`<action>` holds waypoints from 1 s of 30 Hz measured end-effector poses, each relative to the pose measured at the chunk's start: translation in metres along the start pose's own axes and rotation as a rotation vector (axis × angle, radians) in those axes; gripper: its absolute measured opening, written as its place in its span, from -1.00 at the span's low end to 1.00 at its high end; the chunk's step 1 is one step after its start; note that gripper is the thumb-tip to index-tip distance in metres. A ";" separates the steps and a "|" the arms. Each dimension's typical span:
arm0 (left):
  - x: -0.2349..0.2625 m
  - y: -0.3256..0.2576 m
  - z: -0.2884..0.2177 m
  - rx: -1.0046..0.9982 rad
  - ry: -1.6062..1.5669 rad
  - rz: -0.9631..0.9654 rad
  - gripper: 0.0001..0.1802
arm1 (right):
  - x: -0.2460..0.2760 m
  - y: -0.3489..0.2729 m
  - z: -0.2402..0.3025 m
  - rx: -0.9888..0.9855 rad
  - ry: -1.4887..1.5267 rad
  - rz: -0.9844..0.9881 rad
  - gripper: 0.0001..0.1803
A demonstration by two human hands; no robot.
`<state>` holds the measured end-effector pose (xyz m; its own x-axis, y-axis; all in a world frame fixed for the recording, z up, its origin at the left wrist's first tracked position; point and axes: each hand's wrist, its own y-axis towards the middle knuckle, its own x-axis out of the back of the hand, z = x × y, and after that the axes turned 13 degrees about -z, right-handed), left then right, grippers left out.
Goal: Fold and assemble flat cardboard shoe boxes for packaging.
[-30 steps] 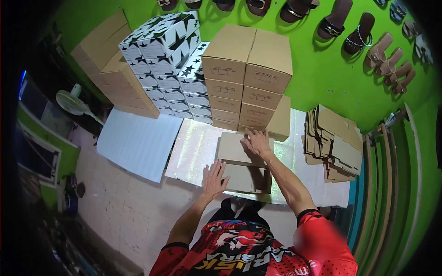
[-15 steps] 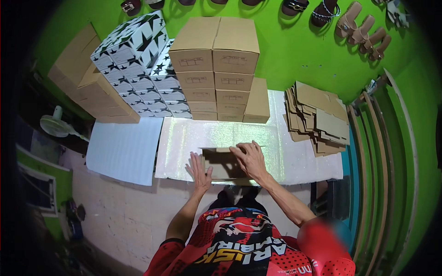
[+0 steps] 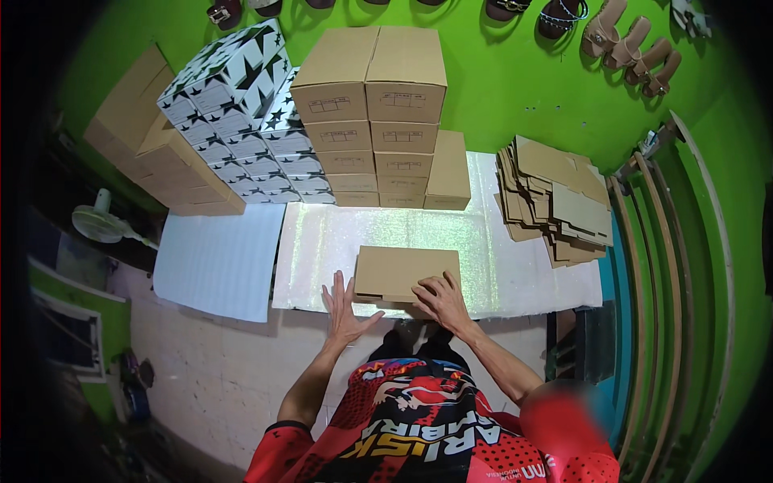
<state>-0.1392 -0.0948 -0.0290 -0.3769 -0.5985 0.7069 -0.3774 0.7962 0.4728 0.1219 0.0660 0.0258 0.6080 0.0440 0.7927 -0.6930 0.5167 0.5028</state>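
A brown cardboard box (image 3: pixel 403 270) lies near the front edge of the table, its lid folded down over the top. A dark gap shows along the front, under the lid's edge. My right hand (image 3: pixel 444 304) has its fingers bent over the lid's front right corner and grips it there; the thumb is partly hidden. At the box's left side is my left hand (image 3: pixel 345 310), open with fingers stretched and thumb apart, close to the left wall. Whether it touches the wall, I cannot tell.
Brown boxes (image 3: pixel 403 101) stand stacked at the back, beside white boxes with black stars (image 3: pixel 241 121). Flattened cardboard pieces (image 3: pixel 555 193) are piled at the right. A fan (image 3: pixel 101 219) is at the left. Sandals (image 3: pixel 632 44) hang on the green wall.
The lid has come down toward me and now covers the inside of the box. My right hand moved with it, slightly nearer. My left hand's thumb has spread away from the box.
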 end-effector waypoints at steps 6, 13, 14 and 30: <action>0.001 0.037 -0.014 -0.061 -0.069 0.145 0.11 | -0.003 0.000 0.000 -0.047 -0.039 -0.034 -0.54; -0.011 0.049 -0.014 -0.026 -0.136 0.193 -0.16 | -0.009 -0.001 -0.011 -0.075 -0.076 0.017 -0.48; -0.011 0.048 -0.014 -0.021 -0.181 0.174 -0.21 | -0.010 -0.001 -0.010 -0.063 -0.101 0.045 -0.46; -0.009 0.040 -0.028 -0.095 0.122 0.226 -0.14 | -0.009 -0.005 -0.004 -0.072 -0.104 0.169 -0.37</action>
<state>-0.1274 -0.0550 -0.0013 -0.3361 -0.3938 0.8556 -0.2118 0.9167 0.3388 0.1217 0.0665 0.0149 0.4398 0.0489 0.8968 -0.7498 0.5696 0.3367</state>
